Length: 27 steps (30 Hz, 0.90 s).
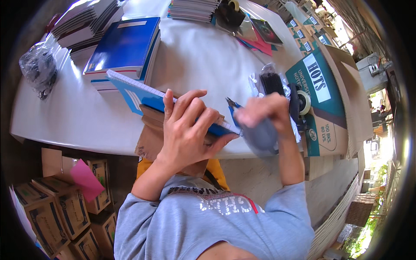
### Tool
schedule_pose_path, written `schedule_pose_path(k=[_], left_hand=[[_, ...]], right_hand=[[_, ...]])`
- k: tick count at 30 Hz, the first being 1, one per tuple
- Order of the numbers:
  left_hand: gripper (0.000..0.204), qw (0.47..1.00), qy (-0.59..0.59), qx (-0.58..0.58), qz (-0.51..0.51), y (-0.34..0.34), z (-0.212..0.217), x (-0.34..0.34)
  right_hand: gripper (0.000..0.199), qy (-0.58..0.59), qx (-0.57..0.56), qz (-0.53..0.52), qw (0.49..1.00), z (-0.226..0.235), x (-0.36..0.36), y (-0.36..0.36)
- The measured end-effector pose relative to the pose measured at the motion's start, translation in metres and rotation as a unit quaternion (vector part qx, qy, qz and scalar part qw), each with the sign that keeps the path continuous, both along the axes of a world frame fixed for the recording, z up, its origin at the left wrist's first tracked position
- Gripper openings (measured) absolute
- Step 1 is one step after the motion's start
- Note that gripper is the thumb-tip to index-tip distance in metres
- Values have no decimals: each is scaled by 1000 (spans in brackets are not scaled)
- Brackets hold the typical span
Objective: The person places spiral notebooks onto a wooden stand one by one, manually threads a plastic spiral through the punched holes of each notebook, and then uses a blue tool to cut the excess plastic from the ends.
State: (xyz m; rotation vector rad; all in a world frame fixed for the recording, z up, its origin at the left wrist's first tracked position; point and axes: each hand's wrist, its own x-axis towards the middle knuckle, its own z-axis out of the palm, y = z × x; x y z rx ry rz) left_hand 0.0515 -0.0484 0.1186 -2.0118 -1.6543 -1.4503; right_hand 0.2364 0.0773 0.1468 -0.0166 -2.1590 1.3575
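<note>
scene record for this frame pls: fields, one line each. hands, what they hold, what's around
left hand: fingers spread over a blue spiral notebook, pressing it onto brown cardboard
right hand: closed around a grey tool with a blue tip, tip at the notebook's right end
surface: white table
behind notebook: stack of blue books
far left: clear bag with dark contents
right: teal and white carton, tape roll
floor left: cardboard boxes
</note>
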Motion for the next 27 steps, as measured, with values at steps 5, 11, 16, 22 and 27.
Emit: schedule_pose_path(k=[5,11,16,22,27], left_hand=[[35,1000,25,-9,6,-2,1,-2],[36,999,36,-4,7,-3,-2,-2],[35,999,34,0,14,1,-1,0],[47,1000,13,-24,6,-1,6,3],[74,1000,-6,-19,-11,-3,2,-3]], right_hand=[[12,129,-127,84,980,1,-6,-6],[16,-7,10,-3,1000,12,-7,3],[22,-89,121,-140,979,7,-7,18],[21,-127,176,-194,957,0,-9,21],[22,-16,87,-39,995,12,-19,12]])
